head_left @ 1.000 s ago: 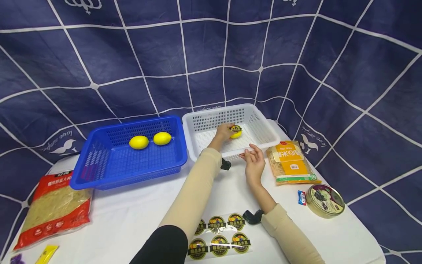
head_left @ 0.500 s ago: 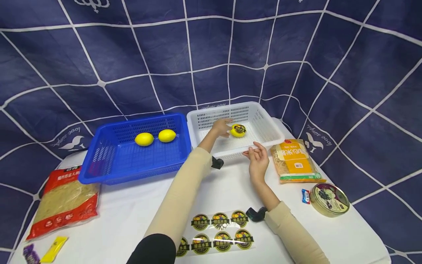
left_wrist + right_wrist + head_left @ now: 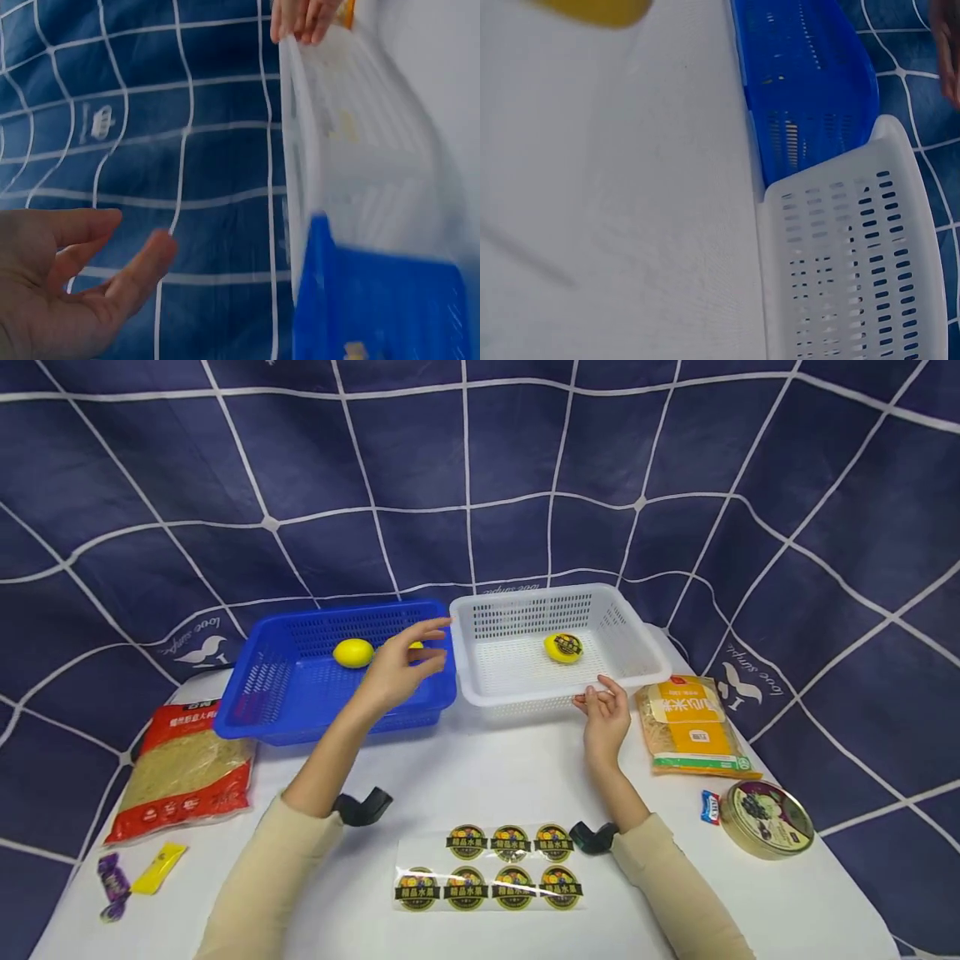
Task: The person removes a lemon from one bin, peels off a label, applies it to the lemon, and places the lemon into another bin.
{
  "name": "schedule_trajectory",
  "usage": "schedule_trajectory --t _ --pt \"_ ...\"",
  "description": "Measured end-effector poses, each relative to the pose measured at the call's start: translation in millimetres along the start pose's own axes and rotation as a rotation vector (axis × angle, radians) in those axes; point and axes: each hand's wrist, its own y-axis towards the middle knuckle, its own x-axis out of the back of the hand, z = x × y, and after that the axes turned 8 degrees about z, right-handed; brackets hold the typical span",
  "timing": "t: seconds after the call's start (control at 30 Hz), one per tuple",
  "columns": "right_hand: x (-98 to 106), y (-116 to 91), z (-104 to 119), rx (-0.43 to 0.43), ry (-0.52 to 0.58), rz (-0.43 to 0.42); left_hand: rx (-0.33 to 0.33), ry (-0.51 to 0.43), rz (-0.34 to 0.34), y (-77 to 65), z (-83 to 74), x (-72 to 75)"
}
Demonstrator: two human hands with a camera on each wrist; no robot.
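Note:
My left hand (image 3: 401,668) hovers over the blue basket (image 3: 279,712), fingers spread and holding nothing. One lemon (image 3: 353,652) shows in that basket; another lemon (image 3: 416,645) is mostly hidden behind the hand. In the left wrist view, thumb and fingers of the left hand (image 3: 82,277) stand apart. A lemon bearing a round black-and-gold label (image 3: 563,647) lies in the white basket (image 3: 480,695). Beside that basket's front rim is my right hand (image 3: 606,722), fingers loosely bent; whether they touch the rim I cannot tell.
A sheet of round stickers (image 3: 491,868) lies in front. To the left are a red pasta bag (image 3: 187,768), a yellow packet (image 3: 159,868) and a purple candy (image 3: 113,887). At right lie an orange noodle bag (image 3: 697,727), a small blue packet (image 3: 710,807) and a round tin (image 3: 767,818).
My left hand has let go of the labelled lemon in the white basket and moved left over the blue basket. The right hand keeps its place by the white rim.

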Motion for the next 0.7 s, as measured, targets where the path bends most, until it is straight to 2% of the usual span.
schedule_trajectory --t 0.07,0.17,0.23,0.3,0.33,0.4,0.47,0.53,0.6,0.7 --pt "-1 -2 6 -0.025 -0.019 -0.042 0.011 0.073 -0.123 -31.2 10.1 12.2" --pt "-5 -5 14 -0.05 -0.046 -0.109 0.076 0.133 -0.377 -71.9 29.5 26.3" --pt "-8 -6 22 -0.038 -0.054 -0.134 0.131 0.081 -0.57 -91.4 44.3 30.2" --pt "-16 -8 29 -0.01 -0.054 -0.134 0.177 -0.026 -0.752 -106.8 57.6 31.9" --pt "-20 -8 34 0.014 -0.054 -0.122 0.202 -0.088 -0.829 -112.8 63.6 31.5" --pt "-33 -8 43 0.074 -0.071 -0.076 0.251 -0.195 -0.935 -122.2 74.5 28.7" --pt "-50 -5 53 0.138 -0.096 -0.018 0.31 -0.273 -0.98 -128.6 84.0 24.2" --pt "-71 -1 62 0.213 -0.122 0.055 0.357 -0.346 -0.974 -131.2 91.9 19.9" --pt "-97 5 72 0.27 -0.146 0.117 0.334 -0.429 -0.944 -130.9 98.2 16.8" --pt "-140 15 87 0.331 -0.212 0.209 0.234 -0.575 -0.9 -126.7 104.8 15.1"
